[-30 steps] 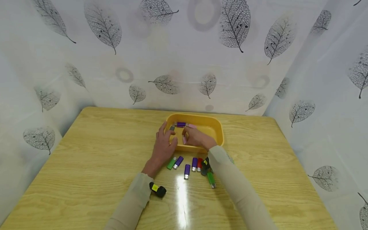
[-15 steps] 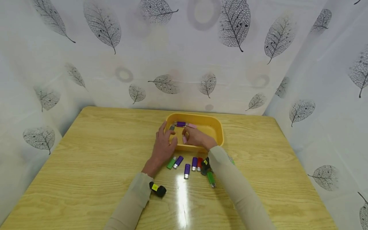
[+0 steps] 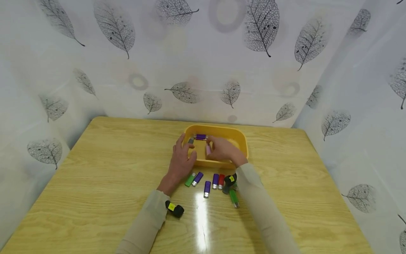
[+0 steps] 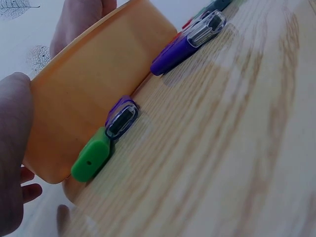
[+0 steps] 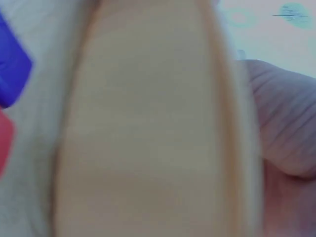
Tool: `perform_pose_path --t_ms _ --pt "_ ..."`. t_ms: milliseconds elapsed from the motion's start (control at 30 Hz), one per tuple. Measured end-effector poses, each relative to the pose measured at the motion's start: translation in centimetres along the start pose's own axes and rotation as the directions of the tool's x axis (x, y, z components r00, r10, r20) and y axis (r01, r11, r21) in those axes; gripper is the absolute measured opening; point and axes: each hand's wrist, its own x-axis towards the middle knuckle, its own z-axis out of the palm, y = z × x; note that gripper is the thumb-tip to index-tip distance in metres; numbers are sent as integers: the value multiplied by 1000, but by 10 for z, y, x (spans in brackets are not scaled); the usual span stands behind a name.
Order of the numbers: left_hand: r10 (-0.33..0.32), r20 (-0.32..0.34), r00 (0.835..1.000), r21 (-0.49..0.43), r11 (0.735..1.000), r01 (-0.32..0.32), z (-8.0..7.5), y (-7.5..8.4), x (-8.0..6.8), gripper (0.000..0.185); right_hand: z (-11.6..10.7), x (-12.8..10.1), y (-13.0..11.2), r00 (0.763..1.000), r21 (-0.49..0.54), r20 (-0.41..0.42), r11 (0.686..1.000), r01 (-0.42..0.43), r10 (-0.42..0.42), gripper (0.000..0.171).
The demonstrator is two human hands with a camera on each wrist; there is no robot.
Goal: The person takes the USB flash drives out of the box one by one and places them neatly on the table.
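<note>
My left hand (image 3: 180,162) grips the left end of a yellow plastic tray (image 3: 203,163), thumb near the front wall and fingers round the side. In the left wrist view the hand (image 4: 15,143) lies against the tray's outer wall (image 4: 94,89). Inside the tray, my right hand (image 3: 223,150) pinches a pale pink USB stick (image 3: 208,149) near the tray floor. Behind it lies a purple USB stick (image 3: 201,137) along the back wall, and a grey one (image 3: 191,140) sits in the left corner. The tray wall blocks most of the right wrist view.
Before the tray on the wooden table (image 3: 120,158) lie a green USB stick (image 3: 190,179), several purple ones (image 3: 207,189), a red one (image 3: 221,181) and another green one (image 3: 234,198). A grey one (image 3: 226,189) lies partly under the right wrist camera. A leaf-print curtain (image 3: 196,63) stands behind.
My right hand has shifted slightly right inside the tray with the pink USB stick, and it now covers another pink stick seen earlier beside the purple one. The left hand stays put.
</note>
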Motion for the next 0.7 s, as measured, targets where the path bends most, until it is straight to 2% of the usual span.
perform_pose_path --t_ms 200,367,533,700 --pt "-9 -1 1000 -13 1000 9 0 1 -1 33 -13 -26 -8 994 4 -105 1000 26 -25 55" --pt "-7 -6 1000 -13 1000 7 -1 3 -2 32 -12 -54 -13 983 45 -159 994 103 -95 58" --pt "-9 -2 1000 -14 1000 9 0 4 -5 31 -3 -80 -12 987 78 -126 991 107 -97 58" --pt "11 -29 1000 -3 1000 -11 -1 2 -4 30 0 -89 -18 993 46 -84 995 91 -87 61"
